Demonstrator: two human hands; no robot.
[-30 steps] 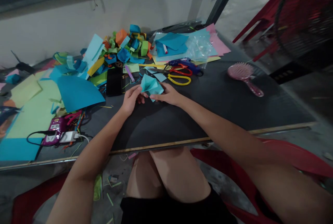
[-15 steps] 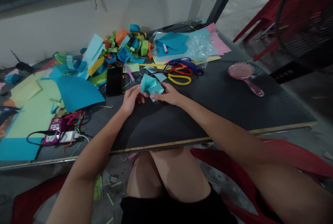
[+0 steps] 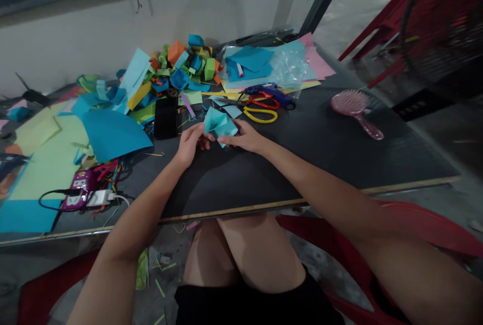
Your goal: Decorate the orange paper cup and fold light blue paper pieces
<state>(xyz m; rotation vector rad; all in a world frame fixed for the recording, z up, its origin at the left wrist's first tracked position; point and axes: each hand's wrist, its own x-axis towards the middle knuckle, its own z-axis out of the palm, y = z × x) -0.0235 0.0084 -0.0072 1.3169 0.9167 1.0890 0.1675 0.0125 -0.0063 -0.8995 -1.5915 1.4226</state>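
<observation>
A light turquoise piece of folded paper [image 3: 219,124] is held up between both hands over the dark table. Its upper side opens in creased flaps, and one pointed corner hangs below. My left hand [image 3: 192,143] pinches its left edge, thumb on top and fingers curled beneath. From the right, my right hand [image 3: 244,137] grips the opposite edge with the thumb across the front; some of its fingers are hidden behind the paper. Just beyond the paper lie scissors with red and yellow handles [image 3: 261,115] and a dark blue glue gun [image 3: 272,94].
A black phone [image 3: 165,118] lies left of the hands, near a purple pen-like stick [image 3: 187,105]. Behind is a heap of folded colored paper [image 3: 180,78]. A purple power strip [image 3: 79,190] sits front left, a pink hairbrush [image 3: 356,108] at right. A fan [image 3: 445,33] stands beyond the table.
</observation>
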